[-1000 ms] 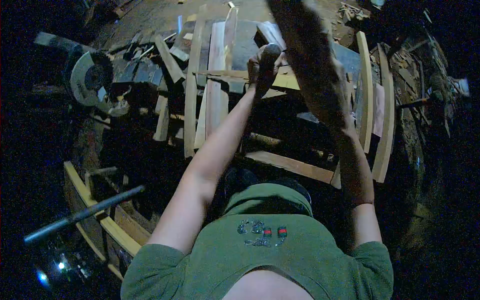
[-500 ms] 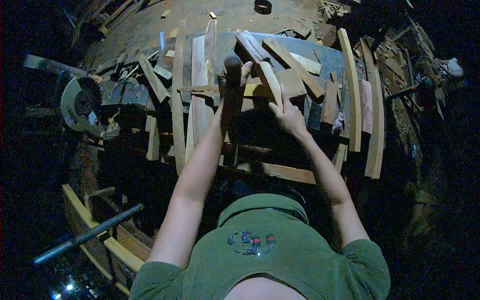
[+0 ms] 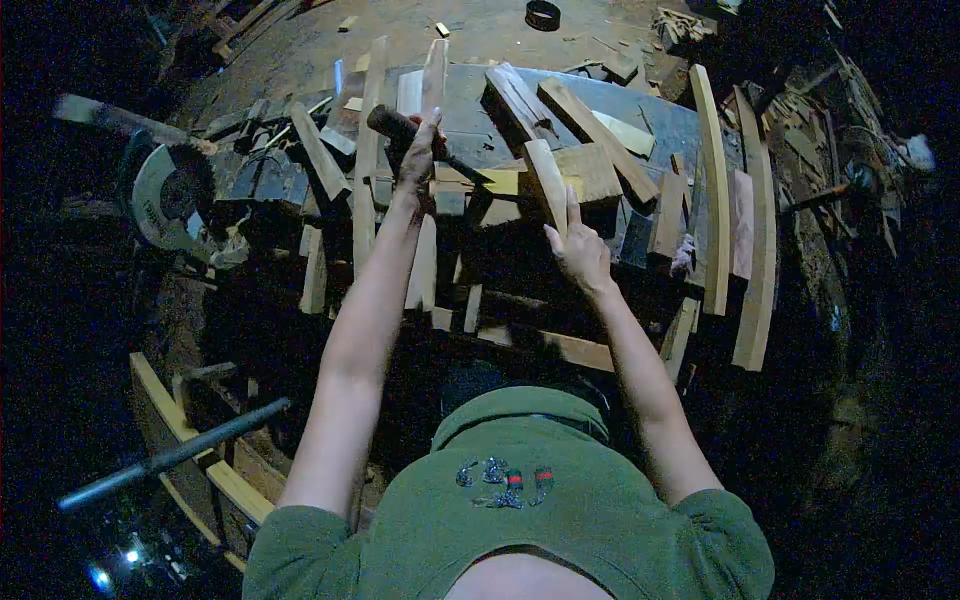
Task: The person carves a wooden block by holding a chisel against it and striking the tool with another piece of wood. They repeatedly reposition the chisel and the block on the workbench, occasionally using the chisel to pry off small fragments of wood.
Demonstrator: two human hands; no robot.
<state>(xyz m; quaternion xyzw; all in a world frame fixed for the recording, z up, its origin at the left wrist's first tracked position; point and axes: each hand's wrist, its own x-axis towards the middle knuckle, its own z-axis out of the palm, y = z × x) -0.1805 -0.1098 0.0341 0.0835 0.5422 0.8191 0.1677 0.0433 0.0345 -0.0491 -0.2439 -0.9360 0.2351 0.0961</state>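
My left hand (image 3: 418, 165) is closed around a dark tool (image 3: 392, 124). Its thick rounded end sticks out to the left, and a thinner shaft slants down to the right toward a yellow-lit piece of wood (image 3: 505, 183). The fingers of my right hand (image 3: 583, 252) grip the near end of a pale wooden strip (image 3: 544, 178), with the index finger stretched along its side. That strip tilts up and away, its far end by a thick wooden block (image 3: 518, 100). Behind it lies a wide board (image 3: 590, 172).
Several long wooden strips lie across the dark bench (image 3: 470, 95), including a curved strip (image 3: 712, 200) at the right. A toothed circular saw blade with a guard (image 3: 155, 205) stands at the left. Low on the left, a metal pipe (image 3: 175, 457) juts out. Beyond is a black ring (image 3: 543, 14).
My left hand has moved left and turned the tool, so its thick end now points left and its shaft shows. My right hand stays on the strip, while the view has shifted slightly.
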